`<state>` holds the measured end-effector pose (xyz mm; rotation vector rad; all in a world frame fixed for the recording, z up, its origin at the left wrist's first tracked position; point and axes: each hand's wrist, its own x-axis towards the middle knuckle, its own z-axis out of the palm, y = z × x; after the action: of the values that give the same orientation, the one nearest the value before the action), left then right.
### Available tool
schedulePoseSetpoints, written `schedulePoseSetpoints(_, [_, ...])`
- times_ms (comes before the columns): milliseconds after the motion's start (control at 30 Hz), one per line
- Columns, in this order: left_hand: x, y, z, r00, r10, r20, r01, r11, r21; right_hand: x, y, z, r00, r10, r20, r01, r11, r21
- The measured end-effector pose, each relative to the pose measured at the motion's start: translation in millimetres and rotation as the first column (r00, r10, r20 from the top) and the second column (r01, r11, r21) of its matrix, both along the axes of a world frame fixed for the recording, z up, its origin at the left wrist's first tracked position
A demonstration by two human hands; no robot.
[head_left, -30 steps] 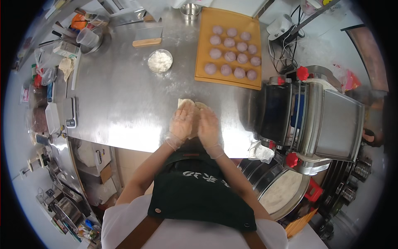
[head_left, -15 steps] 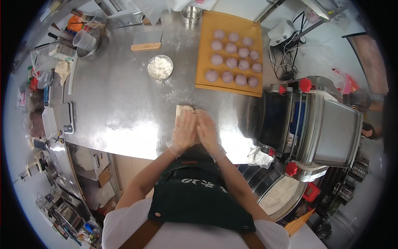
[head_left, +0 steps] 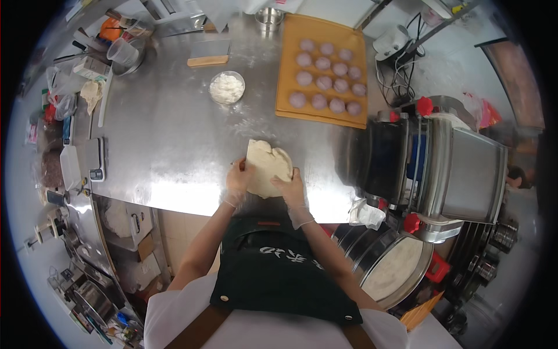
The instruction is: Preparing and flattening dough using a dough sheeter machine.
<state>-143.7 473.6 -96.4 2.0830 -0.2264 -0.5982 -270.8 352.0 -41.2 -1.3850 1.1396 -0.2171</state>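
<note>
A flattened piece of pale dough (head_left: 267, 170) with an uneven, folded edge lies on the steel table close to me. My left hand (head_left: 238, 180) grips its left edge, fingers curled at the rim. On the opposite side my right hand (head_left: 292, 191) holds the lower right edge, thumb resting on top of the dough. Both hands wear thin clear gloves. Beyond the dough stands a round bowl of white flour (head_left: 227, 88), with flour dusted on the table beside it.
An orange-brown tray (head_left: 321, 119) with several pale purple balls lies at the far right. A dough scraper (head_left: 208, 60) with a wooden edge rests at the back. A steel roller machine (head_left: 474, 174) stands right. A digital scale (head_left: 95, 160) sits left, a white cloth (head_left: 367, 214) near right.
Both hands were pressed together on top of the dough. They have moved apart to its two sides and now grip its edges, leaving most of it visible.
</note>
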Motion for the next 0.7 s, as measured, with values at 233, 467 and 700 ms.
schedulePoseSetpoints(233, [11,-53,26,0.958,-0.121,-0.261,0.077,0.982,-0.173,-53,-21,112,0.996,-0.003,0.093,0.020,0.983,-0.183])
schedulePoseSetpoints(467, [6,-159,15,0.811,-0.297,0.505,0.259,0.955,0.144,-159,-39,213,0.988,-0.151,0.022,0.151,0.945,-0.291])
schedulePoseSetpoints(700, [5,-175,4,0.806,-0.360,0.470,0.321,0.933,0.164,-207,-28,180,0.945,-0.325,0.042,0.327,0.936,-0.131])
